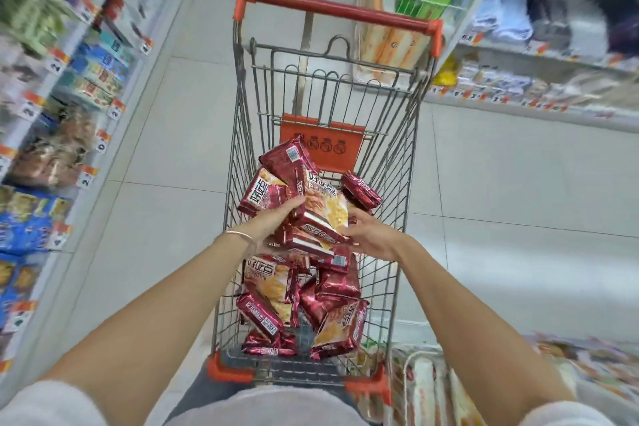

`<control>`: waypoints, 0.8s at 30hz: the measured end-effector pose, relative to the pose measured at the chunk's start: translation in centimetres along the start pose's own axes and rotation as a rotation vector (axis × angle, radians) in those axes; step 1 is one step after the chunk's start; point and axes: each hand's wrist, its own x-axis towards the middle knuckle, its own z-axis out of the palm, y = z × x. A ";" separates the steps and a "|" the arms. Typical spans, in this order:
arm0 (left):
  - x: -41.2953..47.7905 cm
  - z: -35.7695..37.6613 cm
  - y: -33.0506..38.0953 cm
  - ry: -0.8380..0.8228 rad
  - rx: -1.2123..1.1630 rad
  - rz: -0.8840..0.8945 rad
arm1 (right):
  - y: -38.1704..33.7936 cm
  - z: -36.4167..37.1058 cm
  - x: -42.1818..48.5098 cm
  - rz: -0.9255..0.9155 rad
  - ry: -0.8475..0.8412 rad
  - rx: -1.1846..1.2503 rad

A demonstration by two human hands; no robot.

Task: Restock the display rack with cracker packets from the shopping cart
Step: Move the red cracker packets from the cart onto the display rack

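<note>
cracker packets (321, 214) | left hand (273, 221) curled round them | right hand (371, 235) holds edge | both extended

Left shelves (52, 79) and right shelves (553, 45) are smearing with motion blur; the goods and most price tags on them are not reading clearly. Held packets (321, 211) are covering the fingertips of the left hand (273, 221) and most fingers of the right hand (371, 233). Forearms and held packets are masking part of the loose packets (332, 290) in the shopping cart (242, 135). Cart wheels are sitting out of sight under the basket. The rack (587, 367) at lower right is blurring and running off the edge. The bottom edge is cropping the sleeves (52, 405). Packet lettering is showing too small to read.
</note>
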 end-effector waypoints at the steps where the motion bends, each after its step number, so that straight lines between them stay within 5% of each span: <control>1: -0.6 0.1 0.4 -0.045 0.031 0.011 | -0.1 0.3 -0.8 -0.013 0.014 -0.008; 13: -9.6 0.9 3.4 -0.337 0.332 0.101 | 2.5 6.9 -8.6 -0.175 0.245 0.338; 24: -19.4 9.2 1.9 -0.575 0.713 0.385 | 7.7 13.4 -28.0 -0.443 0.670 0.439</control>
